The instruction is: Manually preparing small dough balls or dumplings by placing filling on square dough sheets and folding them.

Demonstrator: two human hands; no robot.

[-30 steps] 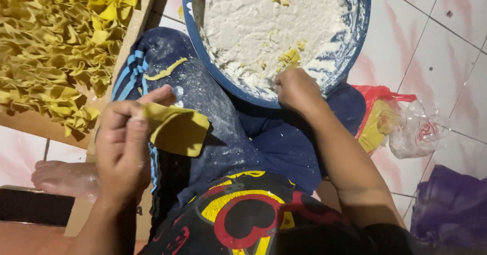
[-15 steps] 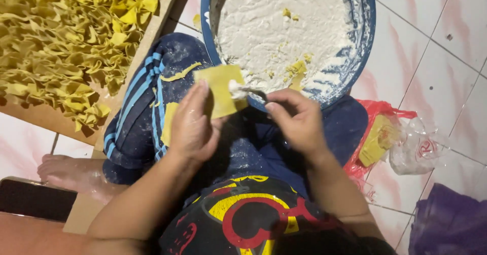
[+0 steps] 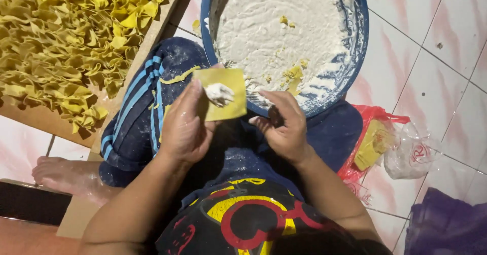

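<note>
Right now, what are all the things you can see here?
Wrapper square: one, yellow, on left hand, white filling dab on it.
Basin: one, blue, on lap, holding white filling.
Folded wrappers: many, yellow, on wooden board at left.
Plastic bag: one, red, on tiled floor at right, yellow wrappers inside.
Clear bag: one, beside the red one.
Left hand: holds the square.
Right hand: beside it, fingers curled.

1. Floor of glossy white tiles [image 3: 446,37] with pink marbling and dark grout lines.
2. Wooden board [image 3: 152,37] at upper left, heaped with folded yellow dough pieces [image 3: 66,37].
3. Red plastic bag [image 3: 378,128] and clear plastic bag [image 3: 416,153] lying crumpled at right.
4. Purple bag [image 3: 446,227] at lower right corner.
5. Warm, dim indoor lighting.
</note>
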